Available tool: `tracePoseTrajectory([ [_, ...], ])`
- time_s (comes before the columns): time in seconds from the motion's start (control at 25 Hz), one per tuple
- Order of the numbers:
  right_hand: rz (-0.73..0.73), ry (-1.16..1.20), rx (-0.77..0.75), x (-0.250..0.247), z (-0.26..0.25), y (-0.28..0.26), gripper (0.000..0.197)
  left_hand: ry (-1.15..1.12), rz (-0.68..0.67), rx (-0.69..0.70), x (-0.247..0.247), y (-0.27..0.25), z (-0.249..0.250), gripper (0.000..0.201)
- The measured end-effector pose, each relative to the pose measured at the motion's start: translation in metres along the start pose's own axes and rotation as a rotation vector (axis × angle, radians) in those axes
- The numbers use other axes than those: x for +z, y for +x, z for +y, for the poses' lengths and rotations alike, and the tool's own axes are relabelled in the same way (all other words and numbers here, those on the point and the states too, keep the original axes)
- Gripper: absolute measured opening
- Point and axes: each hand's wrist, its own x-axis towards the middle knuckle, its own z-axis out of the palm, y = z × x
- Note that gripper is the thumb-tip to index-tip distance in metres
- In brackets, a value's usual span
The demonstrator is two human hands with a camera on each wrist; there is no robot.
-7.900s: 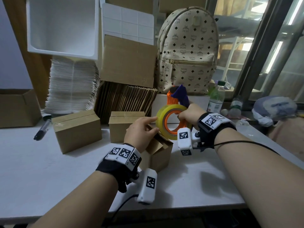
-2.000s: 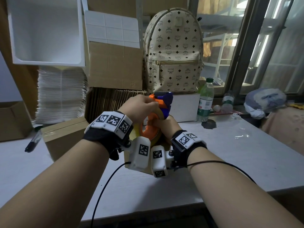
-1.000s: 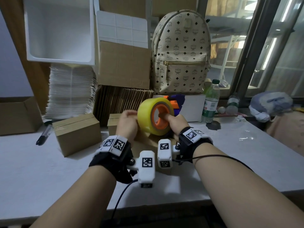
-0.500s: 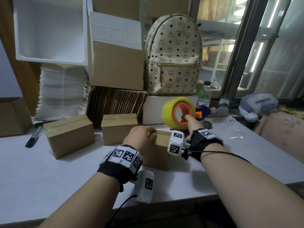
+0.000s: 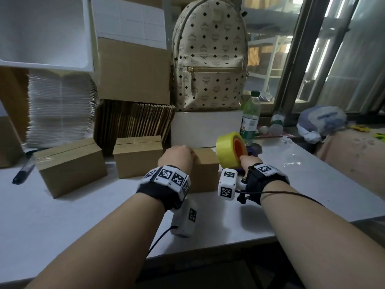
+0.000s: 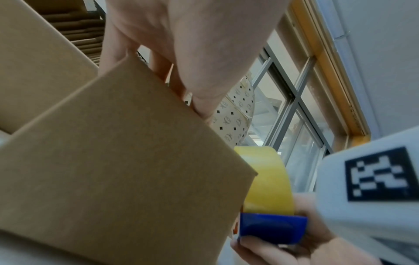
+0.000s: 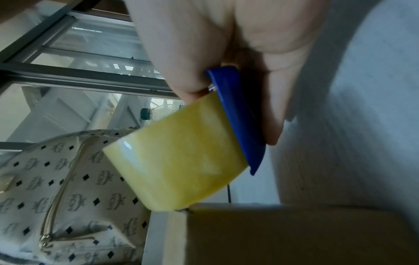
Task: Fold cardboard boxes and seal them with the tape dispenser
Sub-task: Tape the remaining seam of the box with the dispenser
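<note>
both forearms are bare, with no sleeves. the left hand [image 5: 177, 158] and the right hand [image 5: 249, 161] each wear a black wrist strap [image 5: 160, 192] topped by a curved band of white blocks [image 5: 166, 177] printed with black-and-white square marker codes. a white boxy camera housing [image 5: 227, 183] bearing the same codes hangs at each wrist, and a thin black cable [image 5: 291, 193] trails from each along the arm.

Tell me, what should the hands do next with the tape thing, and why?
Probably set the tape dispenser down on the table. The right hand grips it low, beside the box, no longer over it, while the left hand holds the closed box's top.
</note>
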Motion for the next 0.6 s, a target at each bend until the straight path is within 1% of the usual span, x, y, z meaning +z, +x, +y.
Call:
tracePoseTrajectory([
  [0.04, 0.007, -0.082, -0.031, -0.001, 0.003, 0.004, 0.035, 0.016, -0.019, 0.015, 0.002, 0.008, 0.001, 0.029],
  [0.12, -0.018, 0.059, 0.011, -0.004, 0.001, 0.006, 0.036, 0.044, -0.069, 0.039, 0.005, 0.024, 0.002, 0.036],
  [0.16, -0.001, 0.111, 0.006, -0.007, -0.001, 0.002, 0.039, 0.049, -0.087, 0.044, 0.005, 0.031, 0.003, 0.037],
  [0.24, 0.016, 0.077, -0.004, -0.012, 0.002, -0.002, 0.042, 0.059, -0.092, 0.052, 0.006, 0.043, 0.002, 0.037],
  [0.28, 0.006, 0.010, -0.015, -0.014, 0.007, 0.003, 0.040, 0.067, -0.089, 0.054, 0.007, 0.048, 0.003, 0.037],
  [0.36, 0.009, -0.081, -0.016, -0.018, 0.014, 0.013, 0.021, 0.076, -0.075, 0.059, 0.008, 0.056, 0.004, 0.036],
  [0.52, 0.074, -0.250, 0.004, -0.012, 0.011, 0.031, 0.009, 0.044, -0.050, 0.049, 0.012, 0.065, 0.000, 0.037],
  [0.56, 0.105, -0.281, 0.000, -0.011, 0.009, 0.033, 0.019, 0.036, -0.049, 0.040, 0.013, 0.066, -0.001, 0.036],
  [0.6, 0.127, -0.265, 0.006, -0.010, 0.008, 0.033, 0.029, 0.030, -0.050, 0.037, 0.013, 0.067, -0.001, 0.036],
])
